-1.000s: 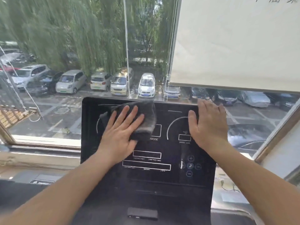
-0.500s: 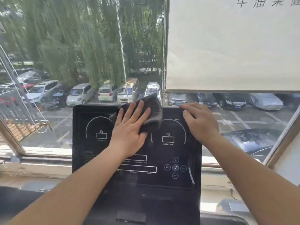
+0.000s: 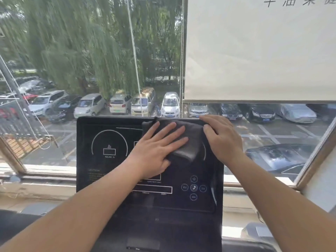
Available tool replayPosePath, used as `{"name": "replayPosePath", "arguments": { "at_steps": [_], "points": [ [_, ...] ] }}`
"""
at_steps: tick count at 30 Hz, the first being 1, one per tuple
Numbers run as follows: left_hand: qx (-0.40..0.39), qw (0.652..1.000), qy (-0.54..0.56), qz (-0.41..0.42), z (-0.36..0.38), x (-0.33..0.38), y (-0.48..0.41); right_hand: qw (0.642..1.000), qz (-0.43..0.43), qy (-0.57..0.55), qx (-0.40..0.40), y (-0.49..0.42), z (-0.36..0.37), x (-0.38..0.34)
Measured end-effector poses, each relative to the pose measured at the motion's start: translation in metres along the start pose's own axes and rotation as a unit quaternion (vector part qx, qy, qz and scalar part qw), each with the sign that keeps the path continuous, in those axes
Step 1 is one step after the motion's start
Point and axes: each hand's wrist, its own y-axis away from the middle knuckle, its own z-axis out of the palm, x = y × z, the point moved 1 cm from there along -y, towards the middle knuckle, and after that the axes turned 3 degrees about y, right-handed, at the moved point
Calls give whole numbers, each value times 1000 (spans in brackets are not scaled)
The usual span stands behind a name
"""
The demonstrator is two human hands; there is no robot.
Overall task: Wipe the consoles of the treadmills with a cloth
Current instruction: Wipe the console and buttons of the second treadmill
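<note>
Pressing cloth [image 3: 192, 148] at console [image 3: 101, 124] top edge

This looks like a gym or fitness room on an upper floor. A black treadmill console [image 3: 101, 180] fills the lower middle of the frame, with an incline dial [image 3: 109, 144] and music buttons [image 3: 193, 187] (the dial's label seems to read INCLINE). It faces a wide window [image 3: 49, 168] with a cream roller blind [image 3: 254, 51] at upper right, overlooking parked cars [image 3: 91, 105] and willow trees [image 3: 81, 51].
</note>
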Motion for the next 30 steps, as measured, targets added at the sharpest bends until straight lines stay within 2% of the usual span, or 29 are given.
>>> {"name": "replayPosePath", "arguments": {
  "at_steps": [3,5,6,8,10,12,14,16,18,20,22,25,27,30],
  "points": [
    [54,978,122,-162,7,33,-8,1000,-10,13,11,2,1,0],
    [47,970,165,-171,23,67,-3,999,-18,25,14,3,2,0],
    [32,978,156,-133,32,81,3,999,-19,27,12,3,2,0],
    [-22,993,113,-6,42,93,15,999,-19,25,6,3,2,1],
    [-69,988,76,111,35,77,16,999,-20,25,5,3,3,1],
    [-63,987,23,149,19,48,3,999,-21,28,9,3,4,1],
    [-21,997,7,74,7,27,-11,999,-22,26,13,4,5,1],
    [31,996,57,-55,6,32,-19,999,-19,28,16,3,5,0],
    [62,982,121,-133,18,62,-18,1000,-11,25,14,0,3,0],
    [48,982,144,-115,34,91,-10,1000,-4,-3,-8,-6,-3,1],
    [5,992,122,-22,41,100,-1,997,19,-59,-51,-14,-13,4],
    [-31,993,51,106,28,70,-5,993,39,-83,-77,-17,-25,7],
    [-10,996,14,88,15,45,-18,991,53,-105,-60,-17,-30,13],
    [45,995,61,-63,6,45,-39,985,84,-136,-59,-18,-27,26]
  ]
}}
